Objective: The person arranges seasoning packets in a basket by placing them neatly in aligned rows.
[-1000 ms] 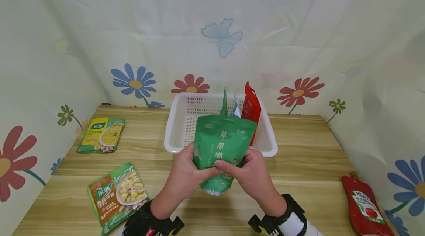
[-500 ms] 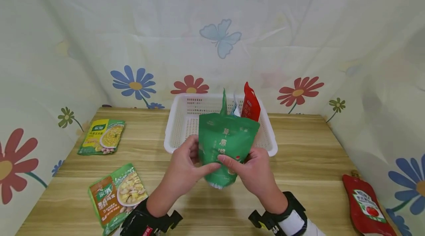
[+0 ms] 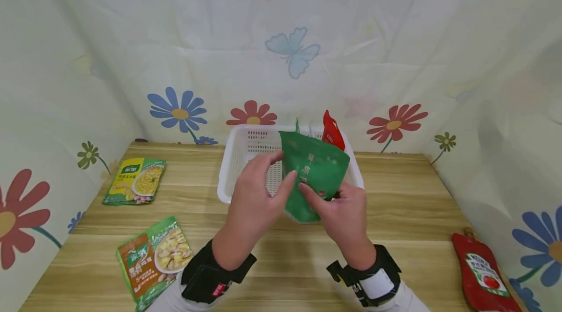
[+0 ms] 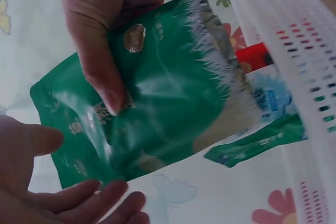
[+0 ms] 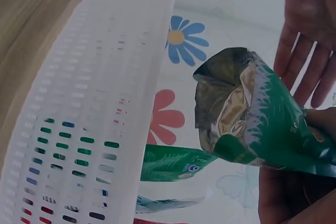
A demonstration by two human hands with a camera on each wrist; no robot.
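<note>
My right hand point(image 3: 347, 212) grips a green stand-up pouch point(image 3: 312, 170) with pale lettering, thumb across its front. The pouch is tilted above the front of a white plastic basket point(image 3: 225, 175). Its silvery folded base point(image 5: 226, 98) shows in the right wrist view. My left hand point(image 3: 256, 195) is beside the pouch's left edge with fingers spread; in the left wrist view its fingers point(image 4: 86, 200) reach out around the pouch's upper end without gripping. Inside the basket stand a red packet point(image 3: 332, 131), a green packet point(image 5: 176, 162) and a blue-white packet point(image 4: 270, 95), partly hidden.
On the left of the wooden table point(image 3: 408, 204) lie a yellow-green soup packet point(image 3: 135, 180) and a brown-green soup packet point(image 3: 153, 258). A red ketchup pouch point(image 3: 483, 273) lies at the right edge. Flowered cloth point(image 3: 210, 34) hangs behind and at both sides.
The green pouch has moved up and slightly right toward the basket, tilting clockwise. My left hand has let go of it and spread its fingers; my right hand keeps its grip.
</note>
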